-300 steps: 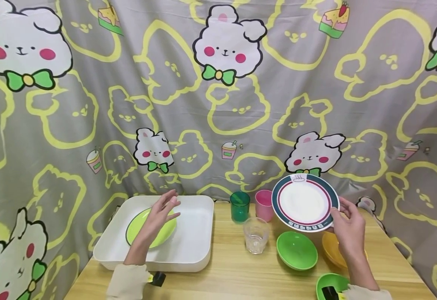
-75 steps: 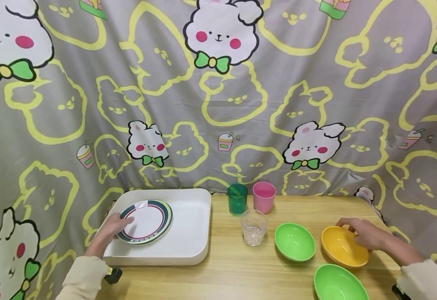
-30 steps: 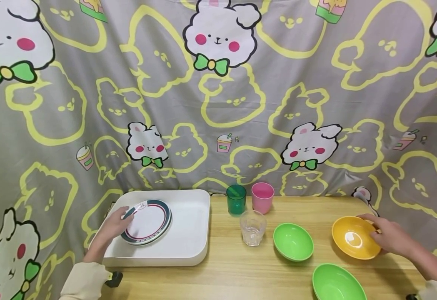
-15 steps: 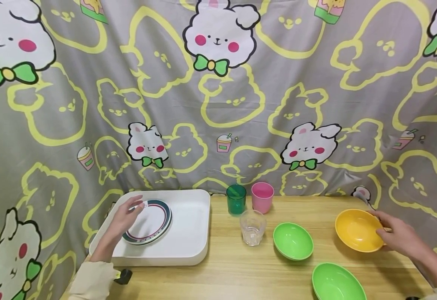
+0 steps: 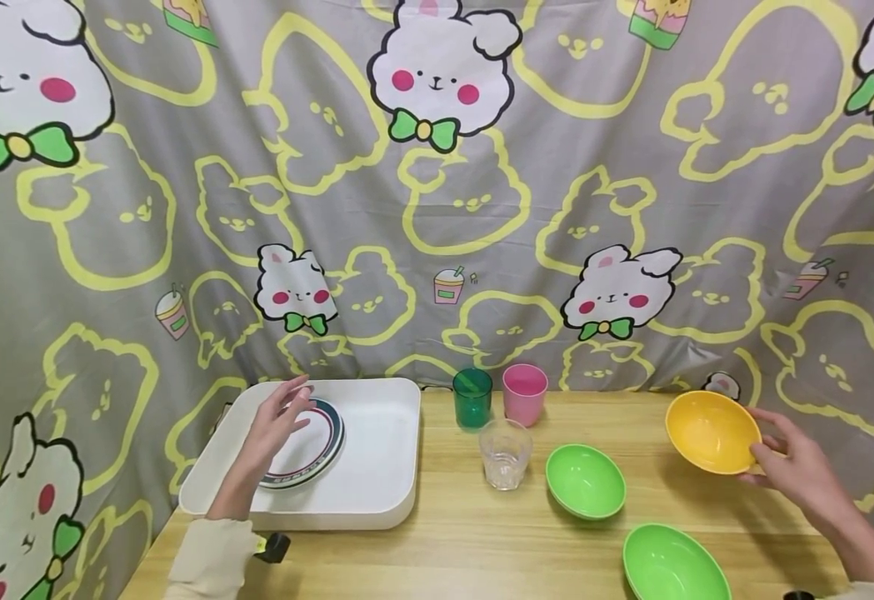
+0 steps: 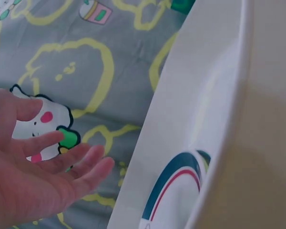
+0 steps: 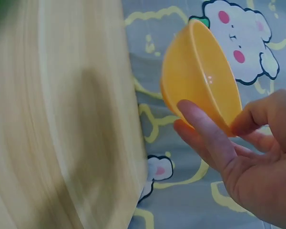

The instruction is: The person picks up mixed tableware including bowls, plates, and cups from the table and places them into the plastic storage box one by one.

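gripping orange bowl (image 5: pixel 712 432), right hand (image 5: pixel 791 454) seemingly above table (image 5: pixel 511 546)

A cream sleeve (image 5: pixel 210 560), small black block (image 5: pixel 278 547) and yellow tab (image 5: pixel 260 544) sit behind the bare left hand (image 5: pixel 273 423).

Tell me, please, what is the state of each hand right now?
Left hand: open, holding nothing.
Right hand: closed on the orange bowl at its rim, holding it above the table.

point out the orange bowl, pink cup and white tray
Orange bowl (image 5: pixel 712 433): head view, on its inner surface.
Pink cup (image 5: pixel 524 407): head view, on its front wall.
White tray (image 5: pixel 378 454): head view, on its bare floor.
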{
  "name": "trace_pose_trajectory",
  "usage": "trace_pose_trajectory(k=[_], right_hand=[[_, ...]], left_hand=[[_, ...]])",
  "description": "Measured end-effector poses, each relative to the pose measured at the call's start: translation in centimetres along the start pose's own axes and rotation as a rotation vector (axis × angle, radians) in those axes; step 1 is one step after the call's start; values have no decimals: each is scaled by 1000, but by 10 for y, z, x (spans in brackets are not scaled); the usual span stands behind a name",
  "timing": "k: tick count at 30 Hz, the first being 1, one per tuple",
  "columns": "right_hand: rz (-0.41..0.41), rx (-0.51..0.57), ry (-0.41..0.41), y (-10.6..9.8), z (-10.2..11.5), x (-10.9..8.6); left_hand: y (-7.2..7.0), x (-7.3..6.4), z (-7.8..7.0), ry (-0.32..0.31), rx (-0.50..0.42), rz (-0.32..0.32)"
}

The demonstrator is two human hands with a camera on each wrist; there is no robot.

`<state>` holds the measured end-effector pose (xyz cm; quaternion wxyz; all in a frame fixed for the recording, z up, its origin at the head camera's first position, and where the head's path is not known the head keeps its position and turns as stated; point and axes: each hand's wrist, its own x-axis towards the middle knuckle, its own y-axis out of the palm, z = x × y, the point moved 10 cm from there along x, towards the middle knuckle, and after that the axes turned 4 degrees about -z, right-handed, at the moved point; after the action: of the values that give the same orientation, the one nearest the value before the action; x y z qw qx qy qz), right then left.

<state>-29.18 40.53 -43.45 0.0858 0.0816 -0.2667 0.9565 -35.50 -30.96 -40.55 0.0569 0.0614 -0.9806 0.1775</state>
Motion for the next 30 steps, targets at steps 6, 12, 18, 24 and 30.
trace_pose_trajectory(k=[6, 12, 18, 24, 30], right_hand=[[-86, 179, 54, -5, 0, -2], [-112, 506, 123, 0, -1, -7], [-134, 601, 136, 5, 1, -8], [-158, 668, 135, 10, 10, -8], [-163, 699, 103, 17, 26, -6]], left_hand=[[9, 3, -6, 36, -48, 7], [12, -1, -7, 50, -64, 2], [18, -2, -17, 73, -115, -5], [27, -3, -24, 83, -162, -3], [35, -4, -25, 82, -198, 2]])
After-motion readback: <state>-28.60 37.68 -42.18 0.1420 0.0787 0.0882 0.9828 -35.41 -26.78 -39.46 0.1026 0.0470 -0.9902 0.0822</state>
